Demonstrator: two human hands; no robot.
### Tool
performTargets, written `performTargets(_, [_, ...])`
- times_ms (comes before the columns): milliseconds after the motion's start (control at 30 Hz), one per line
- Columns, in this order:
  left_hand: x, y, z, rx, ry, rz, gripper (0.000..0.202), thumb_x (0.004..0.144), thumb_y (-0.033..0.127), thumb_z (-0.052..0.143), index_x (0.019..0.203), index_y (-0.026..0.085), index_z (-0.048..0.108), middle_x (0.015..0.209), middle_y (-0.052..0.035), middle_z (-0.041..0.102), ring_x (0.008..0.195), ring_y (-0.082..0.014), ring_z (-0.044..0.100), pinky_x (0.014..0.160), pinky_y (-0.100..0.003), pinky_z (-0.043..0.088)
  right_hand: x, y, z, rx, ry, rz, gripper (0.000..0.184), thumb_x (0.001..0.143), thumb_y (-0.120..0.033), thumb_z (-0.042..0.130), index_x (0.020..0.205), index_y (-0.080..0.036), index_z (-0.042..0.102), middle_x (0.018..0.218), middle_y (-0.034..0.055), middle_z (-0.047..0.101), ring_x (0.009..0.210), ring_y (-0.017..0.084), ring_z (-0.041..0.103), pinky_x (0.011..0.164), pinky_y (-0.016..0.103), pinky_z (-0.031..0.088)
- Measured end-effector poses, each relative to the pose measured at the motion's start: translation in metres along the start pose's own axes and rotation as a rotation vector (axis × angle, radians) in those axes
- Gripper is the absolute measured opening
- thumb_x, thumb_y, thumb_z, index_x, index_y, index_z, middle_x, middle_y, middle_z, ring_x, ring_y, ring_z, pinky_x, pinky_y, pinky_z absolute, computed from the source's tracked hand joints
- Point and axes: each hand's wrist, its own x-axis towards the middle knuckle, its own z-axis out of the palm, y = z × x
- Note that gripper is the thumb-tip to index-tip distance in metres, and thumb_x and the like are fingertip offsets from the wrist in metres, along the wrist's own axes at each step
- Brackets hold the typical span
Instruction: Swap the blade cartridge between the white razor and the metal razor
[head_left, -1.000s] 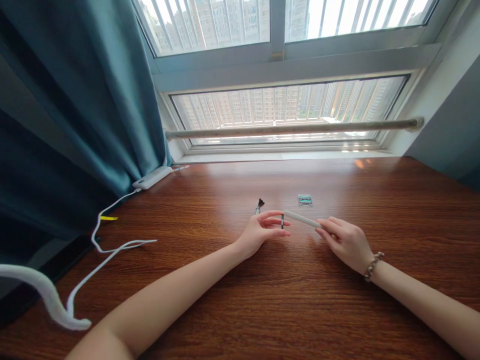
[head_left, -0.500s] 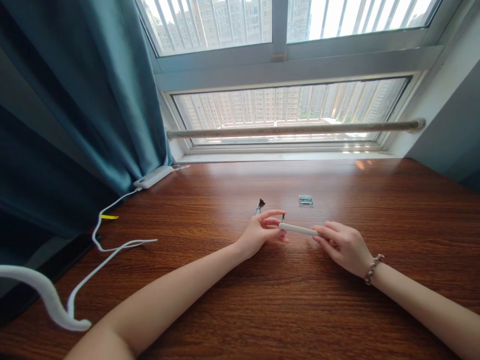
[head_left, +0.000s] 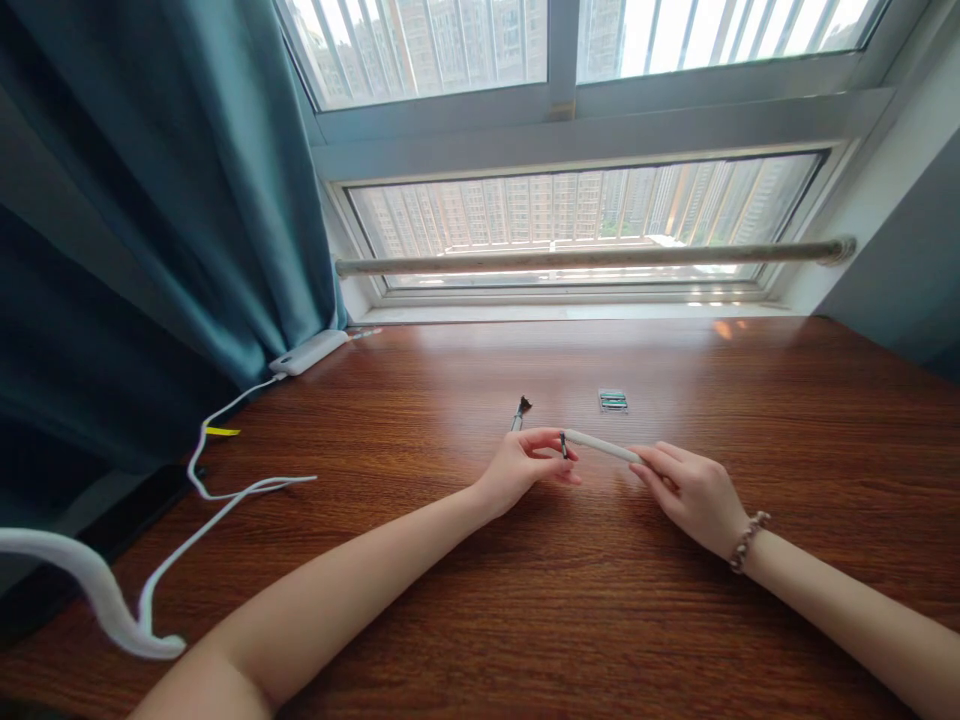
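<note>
My right hand (head_left: 690,490) grips one end of a slim white stick-shaped handle (head_left: 600,446) and holds it just above the wooden table (head_left: 480,600). My left hand (head_left: 525,466) pinches a small dark ring-like piece (head_left: 563,446) between thumb and fingers, right at the handle's free tip. Both hands meet near the middle of the table. Behind my left hand lies a small dark tool with a black head (head_left: 519,411). A small pack of green and silver cartridges (head_left: 613,401) lies farther back.
A teal curtain (head_left: 150,220) hangs at the left. A white power bank (head_left: 307,352) sits by it, with a white cable (head_left: 225,500) trailing forward along the table's left side. A window with a horizontal rail (head_left: 592,257) runs along the back.
The white handle dipped lower and level half a second ago, and now its tip sits raised again at the dark piece in my left fingers. The hands stayed in place.
</note>
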Motion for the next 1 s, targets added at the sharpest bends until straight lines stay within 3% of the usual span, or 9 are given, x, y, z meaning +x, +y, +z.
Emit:
performTargets(233, [0.0002,-0.0009,0.0006,0.015,0.002,-0.050,0.030,0.062,0.025,0.070,0.086,0.008,0.062,0.074,-0.0074,0.065,0.071,-0.0197,0.063,0.078,-0.037,0.048,-0.0003,0.0005,0.0005,0.050,0.008,-0.043,0.025,0.087,-0.030,0.040,0.103,-0.021,0.057,0.072,0.0025,0.057,0.063,0.012,0.052,0.059,0.021,0.037])
performTargets(433, [-0.0007,0.0047,0.0043,0.106,0.011,0.004,0.027,0.071,0.032,0.061,0.084,0.008,0.065,0.082,-0.0098,0.066,0.080,-0.0208,0.062,0.079,-0.033,0.047,-0.0001,0.0004,0.0003,0.045,-0.051,-0.044,0.026,0.087,-0.032,0.038,0.099,-0.021,0.058,0.070,0.0023,0.057,0.061,0.012,0.052,0.060,0.022,0.038])
performTargets(567, [-0.0015,0.0057,0.0043,0.192,0.043,0.038,0.026,0.069,0.029,0.063,0.087,0.010,0.066,0.088,-0.0094,0.066,0.089,-0.0216,0.060,0.084,-0.030,0.044,0.0004,-0.0007,-0.0009,0.044,-0.071,-0.046,0.026,0.088,-0.032,0.037,0.099,-0.022,0.059,0.070,0.0021,0.057,0.061,0.012,0.053,0.059,0.022,0.039])
performTargets(767, [-0.0011,0.0034,0.0026,0.031,0.062,0.071,0.059,0.060,0.017,0.071,0.114,0.015,0.046,0.101,-0.0115,0.062,0.093,-0.0221,0.059,0.086,-0.036,0.044,0.0007,-0.0005,-0.0022,0.106,-0.042,-0.040,0.026,0.088,-0.031,0.038,0.099,-0.021,0.058,0.073,0.0029,0.058,0.062,0.012,0.053,0.057,0.022,0.037])
performTargets(867, [-0.0012,0.0036,0.0022,-0.010,0.044,0.083,0.067,0.059,0.013,0.072,0.116,0.017,0.039,0.105,-0.0135,0.061,0.095,-0.0227,0.058,0.085,-0.036,0.044,0.0001,-0.0003,-0.0012,0.074,-0.056,-0.067,0.025,0.087,-0.032,0.040,0.099,-0.021,0.059,0.068,0.0017,0.056,0.059,0.012,0.051,0.056,0.022,0.036])
performTargets(1000, [-0.0019,0.0031,0.0034,-0.048,-0.007,0.075,0.070,0.058,0.014,0.072,0.118,0.018,0.035,0.102,-0.0127,0.062,0.099,-0.0253,0.056,0.082,-0.035,0.045,0.0005,0.0003,0.0000,0.032,-0.017,0.013,0.026,0.087,-0.034,0.040,0.096,-0.022,0.060,0.070,0.0018,0.057,0.059,0.011,0.051,0.057,0.022,0.036])
